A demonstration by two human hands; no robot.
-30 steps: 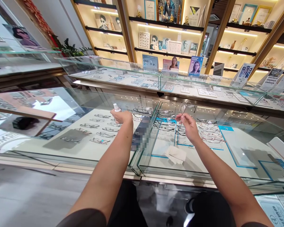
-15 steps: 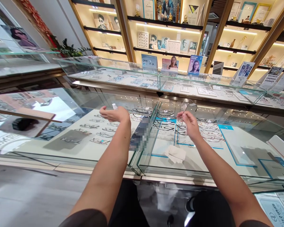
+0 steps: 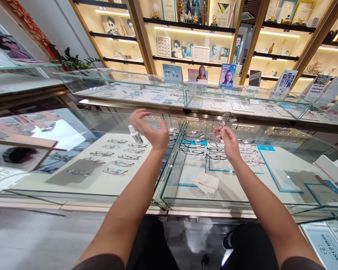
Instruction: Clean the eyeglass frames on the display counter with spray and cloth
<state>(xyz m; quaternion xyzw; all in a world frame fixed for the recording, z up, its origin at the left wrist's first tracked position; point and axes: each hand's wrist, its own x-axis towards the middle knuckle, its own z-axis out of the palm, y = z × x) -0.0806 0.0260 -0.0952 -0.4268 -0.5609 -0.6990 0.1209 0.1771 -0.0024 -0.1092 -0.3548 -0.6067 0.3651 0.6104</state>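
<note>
My right hand [image 3: 227, 139] pinches a pair of eyeglasses [image 3: 224, 119], held up above the glass counter with its lenses at the top. My left hand [image 3: 150, 129] is raised with its fingers apart and curved, holding nothing. Just left of it a small white spray bottle [image 3: 135, 135] stands on the counter top, apart from the fingers. A folded beige cloth [image 3: 207, 182] lies on the glass between my arms, nearer to me. Under the glass, rows of eyeglass frames [image 3: 124, 157] are laid out on both sides.
The glass display counter [image 3: 174, 174] spans the space before me, with a seam in the middle. A mirror [image 3: 30, 138] lies at the left. White box [image 3: 328, 167] stands at the right. Behind are a second display case [image 3: 186, 95] and lit shelves [image 3: 195, 62].
My left hand has moved right and turned up, away from the white bottle, which now shows more fully. The right hand still holds the eyeglasses, which have tilted slightly.
</note>
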